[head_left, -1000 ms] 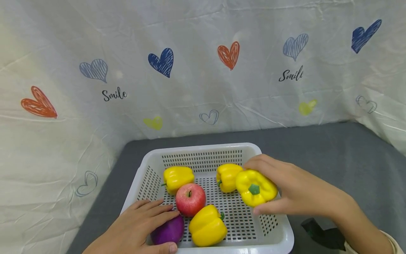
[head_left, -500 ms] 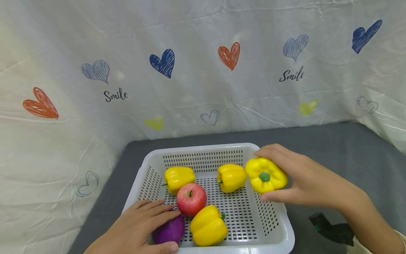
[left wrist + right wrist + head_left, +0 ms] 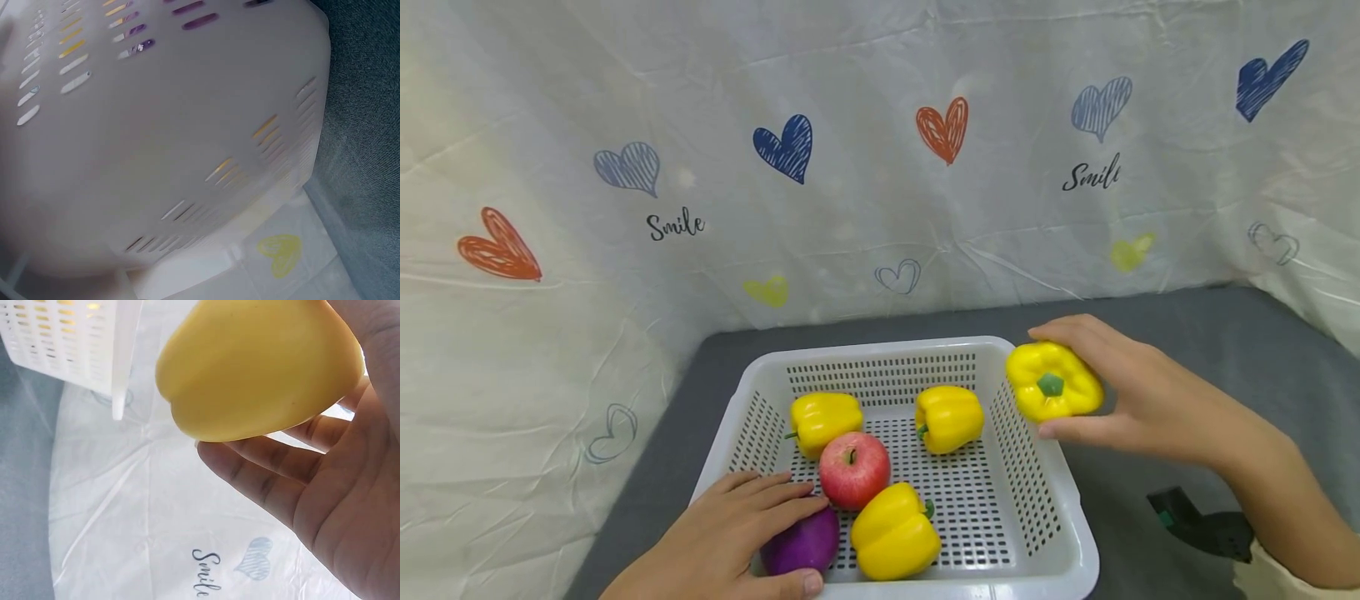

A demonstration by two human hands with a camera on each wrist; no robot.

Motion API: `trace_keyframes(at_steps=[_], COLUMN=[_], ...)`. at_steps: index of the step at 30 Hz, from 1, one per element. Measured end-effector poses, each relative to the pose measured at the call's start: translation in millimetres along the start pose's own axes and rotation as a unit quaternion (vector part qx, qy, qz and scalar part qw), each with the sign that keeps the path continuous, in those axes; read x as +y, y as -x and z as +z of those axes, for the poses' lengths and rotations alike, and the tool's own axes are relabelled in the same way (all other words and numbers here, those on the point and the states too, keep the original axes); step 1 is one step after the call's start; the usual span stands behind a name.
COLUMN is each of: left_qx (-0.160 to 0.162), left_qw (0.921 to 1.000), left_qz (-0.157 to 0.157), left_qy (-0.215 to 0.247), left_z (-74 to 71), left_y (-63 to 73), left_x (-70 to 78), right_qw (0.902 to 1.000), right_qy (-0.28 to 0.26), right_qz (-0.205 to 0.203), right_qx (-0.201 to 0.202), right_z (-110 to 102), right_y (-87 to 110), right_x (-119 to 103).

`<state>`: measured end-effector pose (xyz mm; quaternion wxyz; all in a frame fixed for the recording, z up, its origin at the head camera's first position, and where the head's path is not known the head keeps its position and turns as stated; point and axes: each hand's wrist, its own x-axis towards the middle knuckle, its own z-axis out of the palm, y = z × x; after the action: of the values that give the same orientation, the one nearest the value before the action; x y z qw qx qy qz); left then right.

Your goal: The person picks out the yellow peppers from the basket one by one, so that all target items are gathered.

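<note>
A yellow bell pepper [image 3: 1054,383] with a green stem is held between the thumb and fingers of my right hand [image 3: 1138,387], above the basket's right rim. The right wrist view shows the same pepper [image 3: 262,369] from another side, with fingertips against it. My left hand [image 3: 722,533] lies with fairly straight fingers over the near left corner of the white basket [image 3: 880,352]. Under its fingers is a smooth, round purple thing [image 3: 805,542], partly covered. Inside the basket are a red apple [image 3: 853,471] and yellow peppers at back left [image 3: 826,421], back right [image 3: 950,419] and front [image 3: 895,533].
A grey cloth [image 3: 1210,367] covers the table around the basket. Behind stands a pale sheet [image 3: 850,208] printed with hearts and "Smile". A black device [image 3: 1202,525] sits by the right wrist. The left wrist view is mostly filled by the basket's outer wall [image 3: 156,137].
My right hand has lifted the yellow bell pepper up and to the right, from inside the basket to above its right rim. The left hand has stayed in place.
</note>
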<state>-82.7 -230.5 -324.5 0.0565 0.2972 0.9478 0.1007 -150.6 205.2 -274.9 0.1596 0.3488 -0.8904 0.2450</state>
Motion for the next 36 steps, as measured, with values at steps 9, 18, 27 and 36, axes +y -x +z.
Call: trace_keyframes(at_steps=[9,18,27,36], left_qx=[0.003,0.002,0.003,0.024], left_qw=[1.0000,1.0000,1.0000,0.9994], left_qz=[0.006,0.006,0.005,0.022], left_qy=[-0.001,-0.005,-0.001,-0.013], left_z=[-1.1,-0.1,-0.2,1.4], left_y=[-0.4,-1.2,-0.2,-0.5], left_x=[0.6,-0.3,-0.1,-0.9], right_qw=[0.9996,0.9988,0.9981,0.9969], right_qy=[0.016,0.024,0.009,0.005], right_qz=[0.022,0.042,0.060,0.079], right_qx=[-0.013,-0.005,0.011,0.000], right_z=[-3,-5,-6,-5], right_y=[0.8,1.4,1.6,2.2], right_x=[7,16,22,28])
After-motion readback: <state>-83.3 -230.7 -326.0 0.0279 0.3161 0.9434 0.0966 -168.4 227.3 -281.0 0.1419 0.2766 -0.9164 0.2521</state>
